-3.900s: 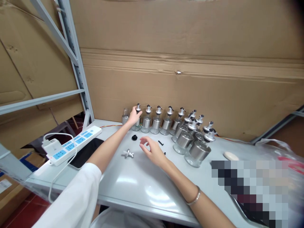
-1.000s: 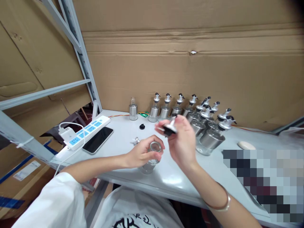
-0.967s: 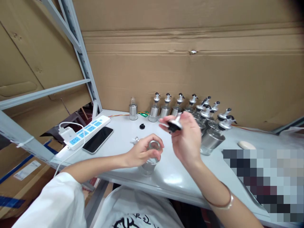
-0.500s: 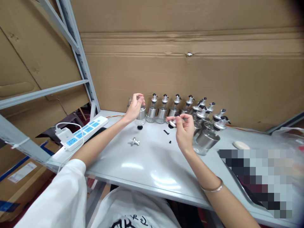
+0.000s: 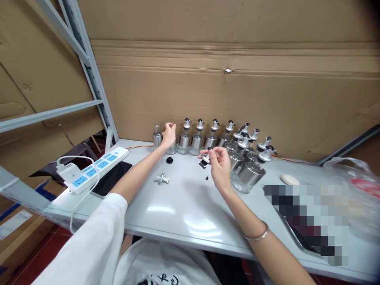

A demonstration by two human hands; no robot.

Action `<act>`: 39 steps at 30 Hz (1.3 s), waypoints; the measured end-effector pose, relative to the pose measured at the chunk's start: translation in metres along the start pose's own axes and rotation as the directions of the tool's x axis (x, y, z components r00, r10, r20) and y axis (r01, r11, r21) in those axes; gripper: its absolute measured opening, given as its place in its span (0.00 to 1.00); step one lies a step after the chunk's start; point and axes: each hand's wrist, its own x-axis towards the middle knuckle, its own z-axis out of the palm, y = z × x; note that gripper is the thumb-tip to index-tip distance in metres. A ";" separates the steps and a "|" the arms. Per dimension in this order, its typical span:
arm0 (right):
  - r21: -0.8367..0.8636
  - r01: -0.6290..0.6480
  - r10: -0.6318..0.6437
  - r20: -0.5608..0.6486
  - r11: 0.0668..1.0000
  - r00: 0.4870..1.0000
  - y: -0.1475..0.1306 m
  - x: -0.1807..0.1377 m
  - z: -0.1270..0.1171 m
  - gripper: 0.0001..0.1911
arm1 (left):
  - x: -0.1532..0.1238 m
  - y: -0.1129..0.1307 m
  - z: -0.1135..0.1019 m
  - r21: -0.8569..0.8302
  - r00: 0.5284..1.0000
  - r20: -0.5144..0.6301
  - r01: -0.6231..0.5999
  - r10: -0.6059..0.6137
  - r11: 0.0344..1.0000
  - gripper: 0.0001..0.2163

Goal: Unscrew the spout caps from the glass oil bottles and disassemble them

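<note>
My left hand (image 5: 169, 135) is closed at the neck of a steel-sleeved glass bottle (image 5: 171, 150) at the back of the table. The hand hides most of that bottle's upper part. Between the thumb and fingers of my right hand (image 5: 220, 164) is a silver pourer spout (image 5: 205, 159) with black parts, held above the tabletop. A black stopper (image 5: 169, 160) lies in front of the left-hand bottle. Nearer to me rests a loose silver spout piece (image 5: 162, 179). A small black bit (image 5: 207, 178) lies below the right hand's fingers.
Several bottles with spouts (image 5: 197, 143) stand in a row, bunching towards the right. Another bottle without a spout (image 5: 157, 138) is at the left. A power strip (image 5: 96, 170) and a phone (image 5: 113, 178) lie left. A white oval object (image 5: 290, 180) and a plastic bag (image 5: 353, 190) are right.
The bottle at my left hand has gone down to stand in line with the row. My right hand still holds the spout, now tilted differently. The view has shifted slightly.
</note>
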 end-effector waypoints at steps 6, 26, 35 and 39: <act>-0.018 0.036 -0.035 0.039 0.999 0.999 0.000 -0.003 0.003 0.18 | 0.011 -0.004 0.004 0.022 1.000 -0.018 -0.009 0.009 1.000 0.12; -0.393 0.157 -0.141 0.069 0.906 0.988 0.007 -0.007 -0.001 0.12 | -0.057 -0.003 -0.030 0.032 0.897 0.026 -0.441 0.441 0.897 0.15; -0.288 0.064 0.009 0.246 0.955 0.969 0.006 -0.021 0.009 0.16 | -0.171 -0.005 -0.048 -0.035 0.757 0.420 -0.537 0.500 0.843 0.22; -0.320 0.091 0.025 0.342 0.943 0.939 0.011 -0.030 0.014 0.14 | -0.167 -0.007 -0.049 0.055 0.752 0.452 -0.560 0.479 0.827 0.17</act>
